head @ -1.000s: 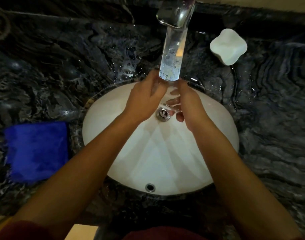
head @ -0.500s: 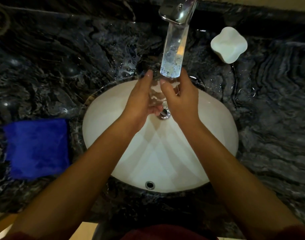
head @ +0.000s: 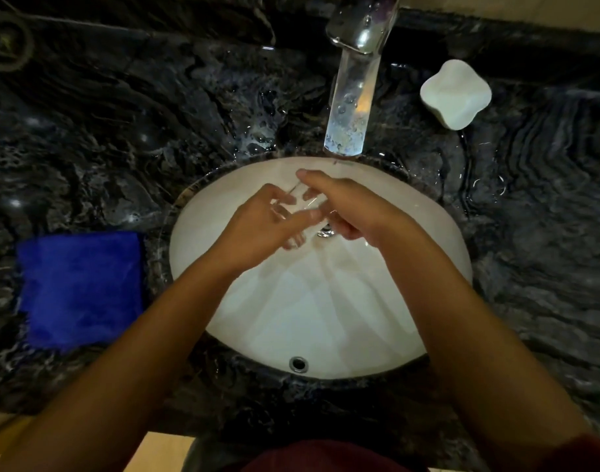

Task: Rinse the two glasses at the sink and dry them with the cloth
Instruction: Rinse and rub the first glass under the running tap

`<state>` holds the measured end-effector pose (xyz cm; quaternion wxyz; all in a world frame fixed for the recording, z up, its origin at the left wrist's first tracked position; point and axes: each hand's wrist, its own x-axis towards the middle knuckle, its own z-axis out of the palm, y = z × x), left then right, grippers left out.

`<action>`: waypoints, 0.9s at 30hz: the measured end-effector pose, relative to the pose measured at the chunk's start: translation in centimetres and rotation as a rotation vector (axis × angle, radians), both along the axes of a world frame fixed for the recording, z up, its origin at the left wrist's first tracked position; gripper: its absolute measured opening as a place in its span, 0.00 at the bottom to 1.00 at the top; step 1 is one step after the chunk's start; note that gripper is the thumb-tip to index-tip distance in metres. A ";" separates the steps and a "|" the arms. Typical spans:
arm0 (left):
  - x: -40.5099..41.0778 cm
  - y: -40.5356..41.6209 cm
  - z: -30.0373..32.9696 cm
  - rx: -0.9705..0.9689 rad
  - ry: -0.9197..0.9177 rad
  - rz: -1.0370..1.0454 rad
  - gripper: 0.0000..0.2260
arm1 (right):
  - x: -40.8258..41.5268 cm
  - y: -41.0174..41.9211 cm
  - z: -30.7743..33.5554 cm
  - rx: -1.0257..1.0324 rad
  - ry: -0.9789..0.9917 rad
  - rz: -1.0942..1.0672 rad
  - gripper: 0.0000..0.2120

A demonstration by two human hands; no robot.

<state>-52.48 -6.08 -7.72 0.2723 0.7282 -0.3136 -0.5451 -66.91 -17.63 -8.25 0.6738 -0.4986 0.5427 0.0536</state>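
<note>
Rinsing, by my judgement | you grip a clear glass point(head: 293, 216) in both the left hand point(head: 264, 229) and right hand point(head: 351, 206), over the sink point(head: 326, 318) drain, likely catching runoff | cloth point(head: 80, 287) lies left of sink, dry for later | second glass unseen

A home bathroom, by the look of it: an oval white basin point(head: 326, 318) set under a dark veined marble counter point(head: 104, 148), a chrome tap point(head: 363, 25) at the top centre, a white soap dish point(head: 455, 93) upper right, dim indoor light.
</note>
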 end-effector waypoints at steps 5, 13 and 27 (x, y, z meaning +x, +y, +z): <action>0.2 2.2 1.5 0.165 0.521 0.324 0.26 | -2.5 2.5 -0.3 0.197 -0.254 -0.129 0.27; -3.1 4.2 2.1 0.249 0.773 0.255 0.32 | -1.7 6.5 -0.7 0.154 -0.058 -0.349 0.30; -4.2 7.9 1.6 -0.006 0.435 0.415 0.25 | -2.0 7.4 1.7 0.055 -0.256 -0.044 0.20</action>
